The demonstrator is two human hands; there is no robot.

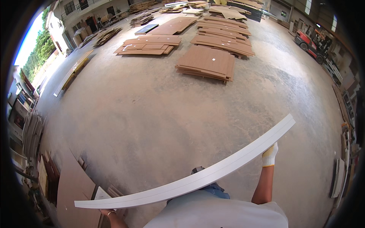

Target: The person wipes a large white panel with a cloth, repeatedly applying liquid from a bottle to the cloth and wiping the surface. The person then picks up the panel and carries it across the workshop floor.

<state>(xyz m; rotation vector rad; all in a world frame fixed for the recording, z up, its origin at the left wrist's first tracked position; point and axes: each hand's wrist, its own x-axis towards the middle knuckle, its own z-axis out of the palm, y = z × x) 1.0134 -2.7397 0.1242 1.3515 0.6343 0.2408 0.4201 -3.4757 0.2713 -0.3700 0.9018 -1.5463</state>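
Note:
A long white board, with thin lines running along its length, lies across the front of my body. It looks bowed in this wide view, and its right end is farther out and higher in the picture than its left. My right hand, in a white knitted glove with a yellow cuff edge, grips the board from below near its right end. Under the left end, my left hand holds it too, with a pale band at the wrist. The board hides most of the fingers of both hands.
Low stacks of brown panels lie ahead on the concrete floor. A red forklift stands at the far right. Close on my left is a large brown sheet, with leaning boards beyond it. More strips line the right side.

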